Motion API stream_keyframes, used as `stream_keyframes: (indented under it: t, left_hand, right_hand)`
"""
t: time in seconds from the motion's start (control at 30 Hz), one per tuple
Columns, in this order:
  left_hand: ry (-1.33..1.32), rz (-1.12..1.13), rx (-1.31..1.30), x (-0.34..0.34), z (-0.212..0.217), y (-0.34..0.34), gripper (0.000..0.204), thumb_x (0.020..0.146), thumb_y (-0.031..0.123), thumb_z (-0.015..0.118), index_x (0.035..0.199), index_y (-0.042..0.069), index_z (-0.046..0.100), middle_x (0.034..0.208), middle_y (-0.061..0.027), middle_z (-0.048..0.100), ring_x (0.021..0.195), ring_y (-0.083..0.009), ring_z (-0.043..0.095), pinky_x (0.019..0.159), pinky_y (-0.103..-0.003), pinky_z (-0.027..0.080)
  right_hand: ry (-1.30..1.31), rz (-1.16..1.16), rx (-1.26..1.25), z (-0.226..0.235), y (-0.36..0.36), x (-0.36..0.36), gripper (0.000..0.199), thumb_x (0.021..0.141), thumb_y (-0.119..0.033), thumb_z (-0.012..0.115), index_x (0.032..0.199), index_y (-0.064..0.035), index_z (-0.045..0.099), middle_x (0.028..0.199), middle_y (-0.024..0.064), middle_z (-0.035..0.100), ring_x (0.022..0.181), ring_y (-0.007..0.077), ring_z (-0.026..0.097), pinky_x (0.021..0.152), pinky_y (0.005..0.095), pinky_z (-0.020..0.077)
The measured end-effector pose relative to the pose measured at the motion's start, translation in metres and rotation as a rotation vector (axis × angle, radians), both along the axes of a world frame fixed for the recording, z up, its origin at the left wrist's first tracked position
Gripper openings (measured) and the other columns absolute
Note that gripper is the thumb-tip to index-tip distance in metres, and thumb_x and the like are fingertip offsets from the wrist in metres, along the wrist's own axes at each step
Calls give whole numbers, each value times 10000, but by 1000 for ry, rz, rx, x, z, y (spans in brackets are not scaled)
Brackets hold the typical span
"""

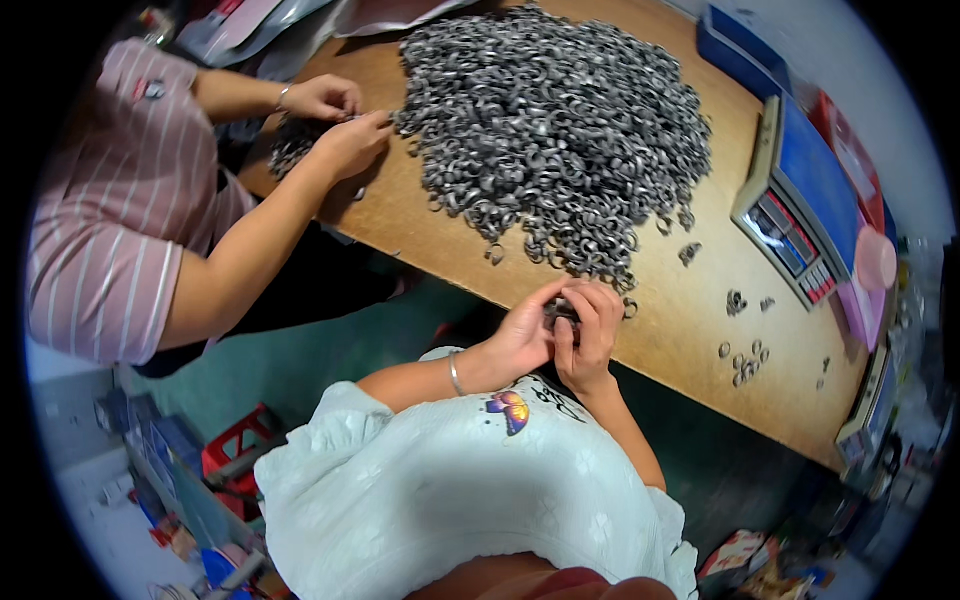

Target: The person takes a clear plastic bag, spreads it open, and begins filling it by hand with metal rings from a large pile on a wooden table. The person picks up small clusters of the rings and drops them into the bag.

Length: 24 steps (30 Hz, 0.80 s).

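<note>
A large heap of small dark grey metal rings (560, 130) covers much of the wooden table. At its near edge, my left hand (522, 335) is cupped around a few dark rings (562, 313), with a silver bangle on that wrist. My right hand (592, 335) meets it from the other side, its fingers curled over the same rings and its thumb pressed against them. Both hands are at the table's front edge. The fingers partly hide the rings, so I cannot tell how many are held.
A co-worker's hands (345, 130) handle rings beside a smaller pile (290, 148) at the left. At the right stand a blue-topped digital scale (800, 205), a blue tray (742, 50) and a red bin (850, 150). Loose rings (745, 365) lie on the table's right part.
</note>
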State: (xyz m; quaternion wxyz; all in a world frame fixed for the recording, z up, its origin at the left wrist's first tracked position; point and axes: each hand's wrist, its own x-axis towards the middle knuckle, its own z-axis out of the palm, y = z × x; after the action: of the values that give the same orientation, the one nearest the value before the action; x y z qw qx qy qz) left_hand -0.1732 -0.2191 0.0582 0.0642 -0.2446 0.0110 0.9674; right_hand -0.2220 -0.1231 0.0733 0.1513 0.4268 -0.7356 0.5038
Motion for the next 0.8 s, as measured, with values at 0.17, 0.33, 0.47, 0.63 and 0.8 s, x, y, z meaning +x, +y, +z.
stream_keyframes:
  t: [0.17,0.33,0.47,0.63,0.8]
  left_hand:
    - [-81,-153,-215,8,19,-16,199,900,264,511,896,65,502,630,5,417,528,-72,392,363,-163,296]
    - [-28,-322,-461,-7,25,-5,193,866,227,576,857,45,514,643,0,464,524,-58,436,360,-155,274]
    - [128,-488,-786,-27,29,25,139,846,153,601,862,21,566,674,-10,498,554,-59,464,391,-168,302]
    - [732,-259,-1728,-78,16,74,138,791,111,624,890,20,592,676,-71,554,601,-186,540,526,-295,425]
    - [842,-380,-2247,-125,9,102,133,778,101,600,887,38,557,824,-123,510,704,-282,533,611,-373,453]
  right_hand:
    - [-199,-318,111,-8,46,-31,189,773,-9,547,960,18,547,936,145,550,892,298,502,791,366,397]
    - [-35,-430,303,-21,100,-39,202,725,2,608,923,0,567,954,138,527,910,314,488,788,394,383]
    - [5,-713,428,-11,152,-49,270,706,-27,637,964,-11,560,987,138,522,972,314,478,824,394,373]
    - [-78,-884,322,-10,208,-59,384,685,-91,673,1047,-61,548,1097,136,498,1076,316,440,902,434,333]
    - [49,-671,598,-15,201,-67,245,711,-132,661,935,-63,589,1060,108,528,1090,301,452,936,458,290]
